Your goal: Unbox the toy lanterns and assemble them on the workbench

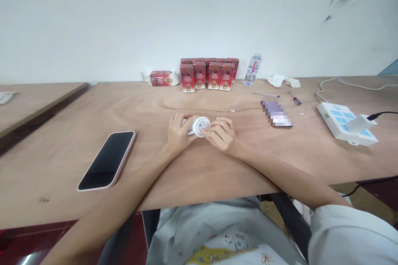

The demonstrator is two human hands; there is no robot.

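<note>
Both hands meet at the middle of the wooden table [192, 174]. My left hand [178, 131] is closed round a small white round part [200, 126], holding it from the left. From the right, my right hand [220, 133] pinches the same part's rim with its fingertips. Just beyond the hands lie thin metal pins or wires [226, 112] on the table.
A black phone in a pink case [107, 159] lies at the left. Red boxes [209, 73] and a water bottle [252, 69] stand by the wall. At the right are a white power strip [346, 123] with a plug, a screwdriver [294, 98] and crumpled tissue [281, 80].
</note>
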